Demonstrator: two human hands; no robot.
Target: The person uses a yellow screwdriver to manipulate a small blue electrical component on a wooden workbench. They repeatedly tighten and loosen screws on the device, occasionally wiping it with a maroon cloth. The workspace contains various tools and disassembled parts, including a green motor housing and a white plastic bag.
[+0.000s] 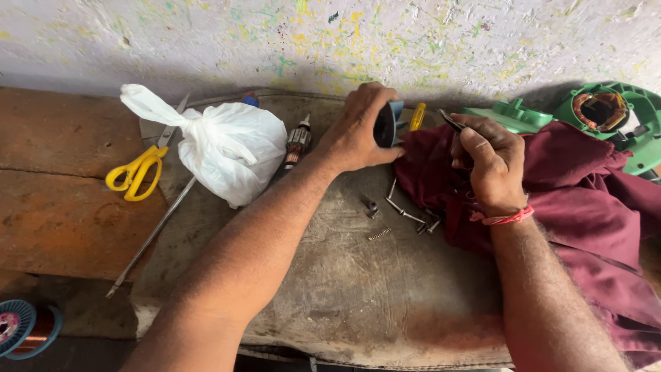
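Observation:
My left hand (354,131) grips a small grey-blue housing part (387,124) with a dark hollow, held upright over the worn bench top (358,289). My right hand (490,162) is closed on a thin dark metal tool (451,121) whose tip points toward that part. A yellow-handled screwdriver (417,116) lies just behind the part. Long screws (405,210), a small spring (379,234) and a small dark nut (372,205) lie on the bench below both hands. A maroon cloth (592,200) is under my right hand and forearm.
A tied white plastic bag (227,148), yellow-handled scissors (138,169), a motor armature (297,146) and a long thin rod (148,241) lie to the left. Green tool housings (606,114) sit at far right. A copper wire spool (24,327) is at bottom left. Paint-flecked wall behind.

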